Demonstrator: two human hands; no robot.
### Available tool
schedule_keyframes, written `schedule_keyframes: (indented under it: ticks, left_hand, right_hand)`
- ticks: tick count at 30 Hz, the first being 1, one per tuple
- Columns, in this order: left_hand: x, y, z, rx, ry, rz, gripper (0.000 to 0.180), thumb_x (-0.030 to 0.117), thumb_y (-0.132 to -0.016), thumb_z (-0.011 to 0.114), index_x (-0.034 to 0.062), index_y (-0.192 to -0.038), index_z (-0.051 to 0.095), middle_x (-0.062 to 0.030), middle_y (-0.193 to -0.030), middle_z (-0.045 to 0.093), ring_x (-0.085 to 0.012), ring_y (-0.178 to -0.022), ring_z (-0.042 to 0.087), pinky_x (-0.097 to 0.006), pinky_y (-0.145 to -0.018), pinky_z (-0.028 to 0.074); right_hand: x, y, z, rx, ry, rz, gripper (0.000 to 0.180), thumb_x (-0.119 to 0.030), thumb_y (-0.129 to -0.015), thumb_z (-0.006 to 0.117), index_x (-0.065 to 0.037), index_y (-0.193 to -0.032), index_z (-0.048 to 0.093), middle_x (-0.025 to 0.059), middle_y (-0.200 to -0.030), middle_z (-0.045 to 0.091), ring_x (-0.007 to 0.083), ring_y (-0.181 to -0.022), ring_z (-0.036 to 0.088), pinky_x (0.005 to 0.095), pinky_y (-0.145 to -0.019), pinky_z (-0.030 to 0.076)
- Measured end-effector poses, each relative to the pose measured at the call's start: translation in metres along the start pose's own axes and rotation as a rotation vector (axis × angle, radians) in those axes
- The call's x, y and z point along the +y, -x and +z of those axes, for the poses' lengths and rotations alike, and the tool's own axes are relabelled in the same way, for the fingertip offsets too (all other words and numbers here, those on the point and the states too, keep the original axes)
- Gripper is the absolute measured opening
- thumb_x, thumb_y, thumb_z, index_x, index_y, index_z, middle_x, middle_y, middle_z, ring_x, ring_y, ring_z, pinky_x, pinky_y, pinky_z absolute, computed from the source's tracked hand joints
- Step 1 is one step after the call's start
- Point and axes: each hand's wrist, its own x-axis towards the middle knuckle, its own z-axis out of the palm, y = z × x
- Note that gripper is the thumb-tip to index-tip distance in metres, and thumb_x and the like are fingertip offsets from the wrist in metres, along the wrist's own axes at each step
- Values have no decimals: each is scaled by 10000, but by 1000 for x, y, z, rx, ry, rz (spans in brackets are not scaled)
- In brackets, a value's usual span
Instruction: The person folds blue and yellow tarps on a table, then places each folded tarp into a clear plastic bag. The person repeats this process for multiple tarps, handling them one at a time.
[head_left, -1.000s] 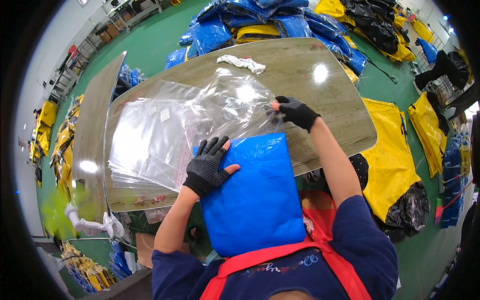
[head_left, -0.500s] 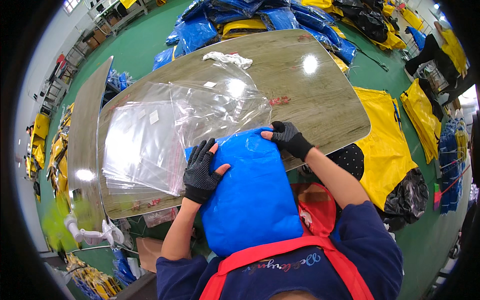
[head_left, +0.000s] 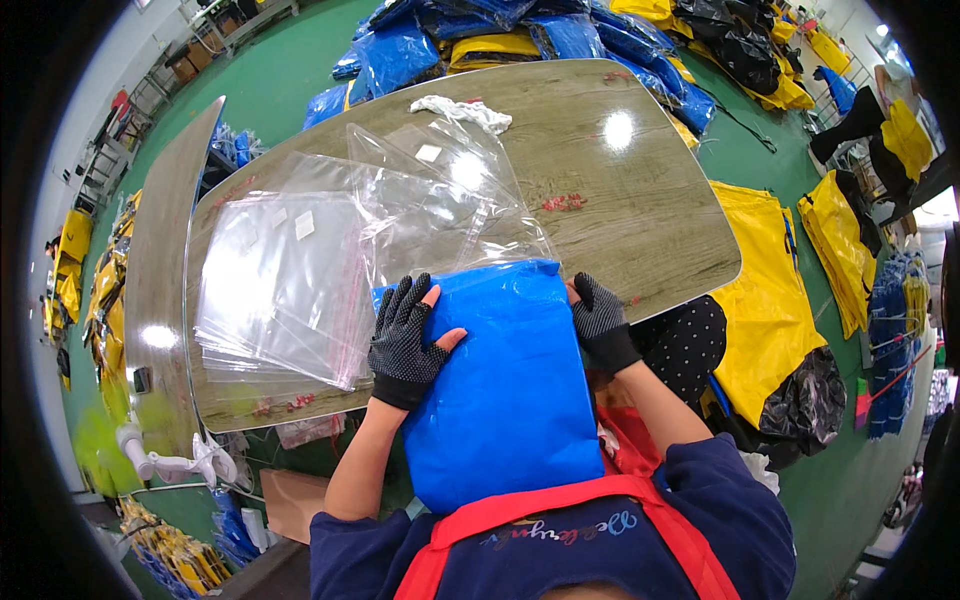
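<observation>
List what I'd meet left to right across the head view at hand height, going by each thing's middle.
Narrow side tabletop → stack of clear bags → left hand → blue folded bundle → right hand → black dotted fabric → large yellow sheet → blue hanging bundles

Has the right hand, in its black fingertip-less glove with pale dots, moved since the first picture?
Yes. The right hand has come back from over the brown, rounded, wood-grain table to its near edge.
</observation>
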Motion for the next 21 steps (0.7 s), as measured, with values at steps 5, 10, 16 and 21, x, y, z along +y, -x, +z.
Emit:
schedule_keyframes:
  ticks: [5, 10, 16, 21]
  left_hand:
    - [5, -3, 6, 38, -5, -20, 600, 406, -775, 696, 29, -1218, 552, -160, -1324, 504, -353, -1268, 424, -459, -1079, 290]
    - [9, 9, 2, 85, 21, -102, 581, 398, -802, 682, 19, -1220, 545, -217, -1319, 488, -377, -1262, 424, -448, -1062, 319]
    - [6, 30, -14, 54, -50, -64, 559, 358, -890, 586, 25, -1324, 470, -190, -1364, 455, -377, -1288, 394, -444, -1074, 297]
    - [11, 24, -6, 17, -45, -70, 565, 379, -886, 567, 37, -1325, 469, -179, -1371, 450, -380, -1298, 376, -454, -1078, 289]
  right_hand:
    - [-8, -33, -11, -312, -881, 598, 339, -392, -870, 628, -55, -833, 629, -16, -804, 619, 100, -753, 569, 300, -646, 482]
    - [-50, -42, 1, -416, -569, 317, 375, -313, -781, 747, -16, -992, 658, 64, -874, 664, 123, -761, 611, 246, -674, 510]
    - [-63, -10, 36, -105, -451, 84, 368, -356, -896, 603, 5, -821, 613, 37, -661, 555, 98, -628, 470, 288, -579, 412]
    - [-40, 6, -8, -463, -427, 327, 495, -448, -939, 493, 20, -819, 600, 22, -665, 534, 106, -656, 471, 273, -622, 419]
